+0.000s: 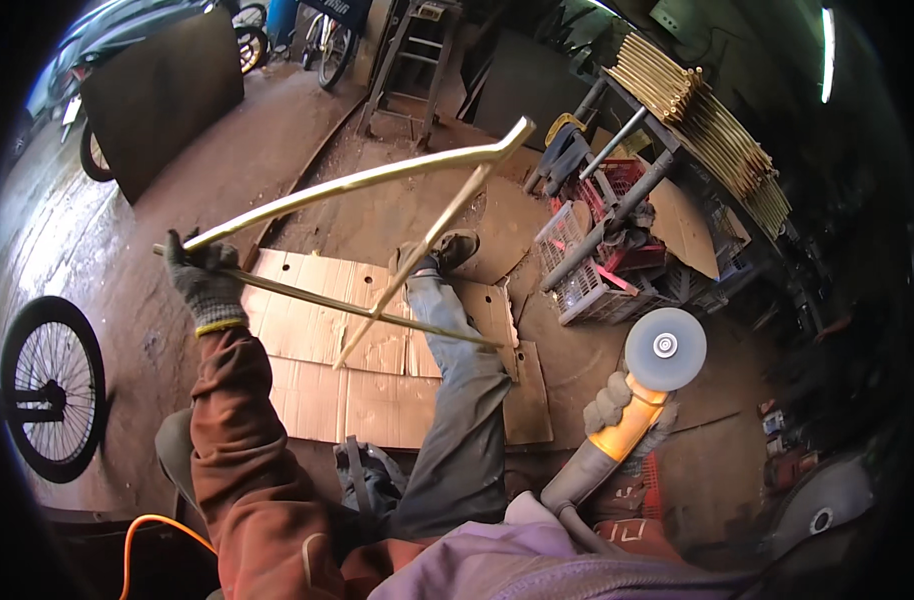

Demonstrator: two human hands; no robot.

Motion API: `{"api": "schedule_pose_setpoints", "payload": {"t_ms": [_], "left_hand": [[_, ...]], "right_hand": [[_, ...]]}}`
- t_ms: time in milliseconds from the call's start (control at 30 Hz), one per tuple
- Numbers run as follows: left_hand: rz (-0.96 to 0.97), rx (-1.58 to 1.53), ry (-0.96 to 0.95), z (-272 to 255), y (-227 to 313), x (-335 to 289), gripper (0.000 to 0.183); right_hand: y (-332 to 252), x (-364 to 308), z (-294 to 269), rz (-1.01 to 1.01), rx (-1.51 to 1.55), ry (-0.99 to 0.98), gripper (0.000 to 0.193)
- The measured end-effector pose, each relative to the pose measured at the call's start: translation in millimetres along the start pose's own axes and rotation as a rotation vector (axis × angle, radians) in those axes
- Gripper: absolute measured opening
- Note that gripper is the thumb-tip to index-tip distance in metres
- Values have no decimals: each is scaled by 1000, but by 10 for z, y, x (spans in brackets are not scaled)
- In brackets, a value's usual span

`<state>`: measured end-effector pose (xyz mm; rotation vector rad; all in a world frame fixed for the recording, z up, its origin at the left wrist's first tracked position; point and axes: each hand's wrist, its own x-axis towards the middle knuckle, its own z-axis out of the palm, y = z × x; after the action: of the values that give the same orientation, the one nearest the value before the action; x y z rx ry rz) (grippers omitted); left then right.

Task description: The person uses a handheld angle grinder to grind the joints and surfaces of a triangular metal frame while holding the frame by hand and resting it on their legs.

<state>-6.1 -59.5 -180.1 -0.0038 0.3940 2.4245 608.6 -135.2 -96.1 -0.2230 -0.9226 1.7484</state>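
Note:
My left hand (202, 280), in a grey knit glove, is closed around one corner of a brass-coloured metal frame (377, 172). Its thin bars cross each other and reach out to the right, raised above the floor. On the right, my gloved right hand (609, 402) grips an angle grinder (632, 420) with a yellow-orange body. The grinder's round grey disc (649, 365) points upward, well apart from the frame. Whether the disc is spinning, I cannot tell. Under the frame, flattened cardboard (307, 400) lies on the floor, and my outstretched leg (462, 400) crosses it.
At the upper right, a rack holds many brass-coloured rods (697, 125), with plastic crates (572, 240) beneath. A spoked wheel (95, 390) stands at the left. Behind are a ladder-like stand (412, 75) and a dark panel (162, 100). An orange cable (142, 520) curves at lower left.

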Motion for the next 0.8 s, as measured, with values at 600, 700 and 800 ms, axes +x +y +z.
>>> {"api": "schedule_pose_setpoints", "payload": {"t_ms": [600, 700, 800], "left_hand": [[-317, 226, -341, -203, 3, -127, 39], [-341, 246, -309, -287, 108, -106, 42], [-304, 277, -269, -235, 210, -165, 42]], "right_hand": [[140, 284, -98, 151, -82, -115, 59], [153, 647, 27, -54, -129, 0, 56], [-115, 1271, -38, -220, -311, 27, 62]]}}
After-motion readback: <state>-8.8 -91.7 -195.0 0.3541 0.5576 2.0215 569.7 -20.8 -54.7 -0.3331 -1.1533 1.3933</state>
